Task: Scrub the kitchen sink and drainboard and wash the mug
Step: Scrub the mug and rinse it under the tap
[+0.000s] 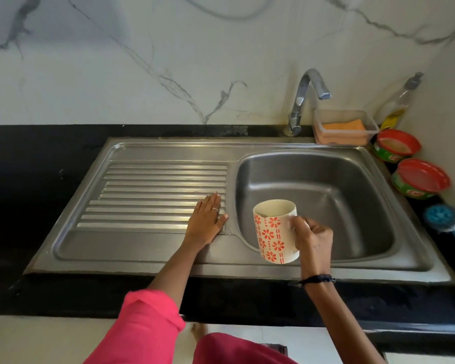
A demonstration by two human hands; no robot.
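Gripping the mug (273,231) by its handle, the right hand (311,239) held it upright and clear of any surface, above the near-left corner of the sink (323,190) basin. Fingers were curled round the handle, which was itself hidden behind them. This position was judged to keep any drips or dregs over the basin rather than over the desk (45,158). What the mug contained could not be determined from this angle.

The left hand (208,222) lay flat, palm down, on the right end of the ribbed drainboard (153,195), just beside the divider between drainboard and basin. Fingers were straight and held nothing. The posture was judged to serve as a brace, or as a check of the surface for residue.

The faucet (304,98) stood behind the basin with its spout over the rear edge; no water was visible. Cleaning supplies were grouped within reach on the right: a clear tub (344,127) containing an orange sponge (343,125), a bottle (397,106) in the corner, two red-lidded round containers (397,148) (420,178), and a blue-handled brush (447,219) lying on the desk.

Neither the basin nor the drainboard showed suds, so scrubbing was judged not yet begun. The likely next requirement was water or a sponge.
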